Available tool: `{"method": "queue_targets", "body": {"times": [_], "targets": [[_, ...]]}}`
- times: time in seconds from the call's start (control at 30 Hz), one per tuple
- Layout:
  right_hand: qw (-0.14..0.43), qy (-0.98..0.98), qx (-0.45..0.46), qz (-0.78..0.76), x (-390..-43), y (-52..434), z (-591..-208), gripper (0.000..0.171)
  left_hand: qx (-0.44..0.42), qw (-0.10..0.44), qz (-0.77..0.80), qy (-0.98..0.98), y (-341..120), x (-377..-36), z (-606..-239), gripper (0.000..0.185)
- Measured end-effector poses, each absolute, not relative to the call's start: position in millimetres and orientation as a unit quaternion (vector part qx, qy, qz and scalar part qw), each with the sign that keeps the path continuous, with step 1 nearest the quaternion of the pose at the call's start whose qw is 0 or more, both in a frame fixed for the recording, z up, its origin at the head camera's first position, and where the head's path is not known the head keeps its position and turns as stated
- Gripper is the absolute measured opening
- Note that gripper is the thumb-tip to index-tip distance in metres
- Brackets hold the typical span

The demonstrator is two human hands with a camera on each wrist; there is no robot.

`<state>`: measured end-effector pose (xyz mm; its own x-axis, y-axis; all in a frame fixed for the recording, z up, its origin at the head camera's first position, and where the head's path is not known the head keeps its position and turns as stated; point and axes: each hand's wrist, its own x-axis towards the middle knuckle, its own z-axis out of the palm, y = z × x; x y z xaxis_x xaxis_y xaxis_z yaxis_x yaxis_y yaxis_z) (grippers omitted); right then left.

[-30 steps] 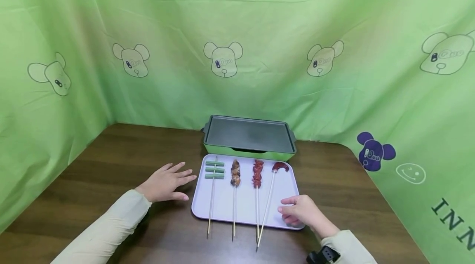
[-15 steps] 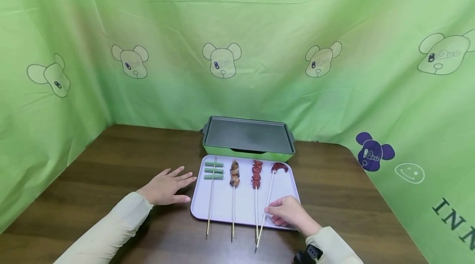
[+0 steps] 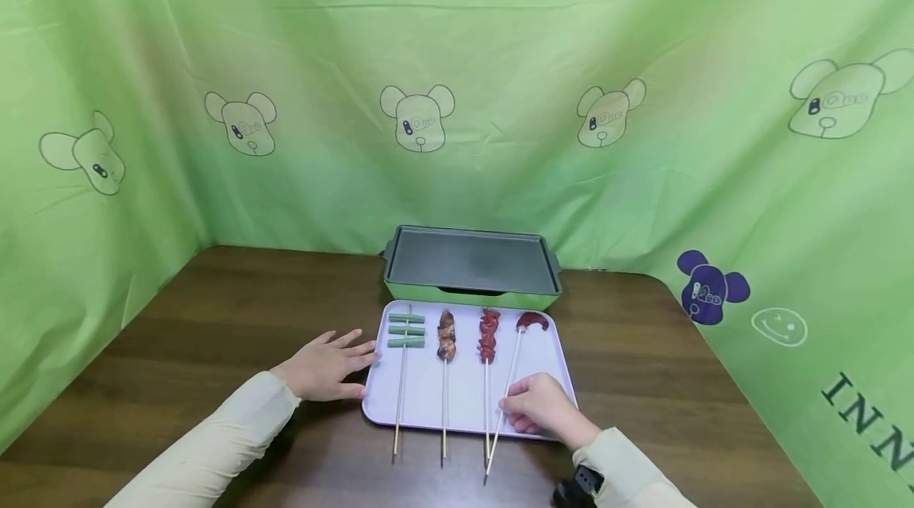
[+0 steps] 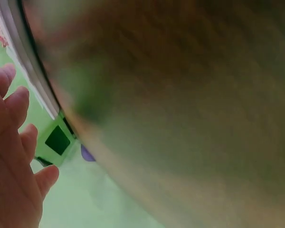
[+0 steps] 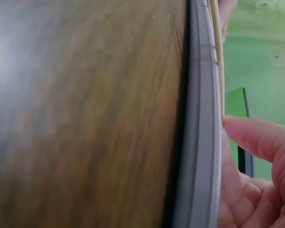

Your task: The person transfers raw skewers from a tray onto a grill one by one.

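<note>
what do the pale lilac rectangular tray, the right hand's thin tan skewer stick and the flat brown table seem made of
The pale lilac rectangular tray: probably smooth plastic, given its even colour and moulded rim. The thin tan skewer stick pinched by the right hand: likely bamboo or wood, matte, by its dull colour. The flat brown table: streaked grain and sheen suggest wood or laminate.

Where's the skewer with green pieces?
In the head view, the green skewer lies leftmost on the tray, between the left hand and the brown skewer.
</note>
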<state>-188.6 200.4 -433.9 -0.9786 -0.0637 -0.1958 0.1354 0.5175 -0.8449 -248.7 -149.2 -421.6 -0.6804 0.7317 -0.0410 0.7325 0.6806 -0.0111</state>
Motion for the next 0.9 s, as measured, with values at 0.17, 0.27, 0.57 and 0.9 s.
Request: {"method": "queue_targets", "body": {"times": [0.17,0.27,0.57,0.9], "targets": [[0.125,0.833,0.039,-0.538,-191,200,-434,0.011,0.404,0.022,-0.015,0.914,-145,-247,-420,0.057],[0.136,0.820,0.044,-0.554,-191,201,-434,0.010,0.396,0.032,-0.018,0.918,-143,-247,-418,0.058],[0.159,0.776,0.046,-0.609,-187,202,-435,0.018,0.383,0.042,-0.025,0.923,-145,-247,-423,0.058],[0.163,0.755,0.030,-0.635,-186,204,-436,0.034,0.383,0.033,-0.030,0.923,-147,-246,-426,0.057]]}}
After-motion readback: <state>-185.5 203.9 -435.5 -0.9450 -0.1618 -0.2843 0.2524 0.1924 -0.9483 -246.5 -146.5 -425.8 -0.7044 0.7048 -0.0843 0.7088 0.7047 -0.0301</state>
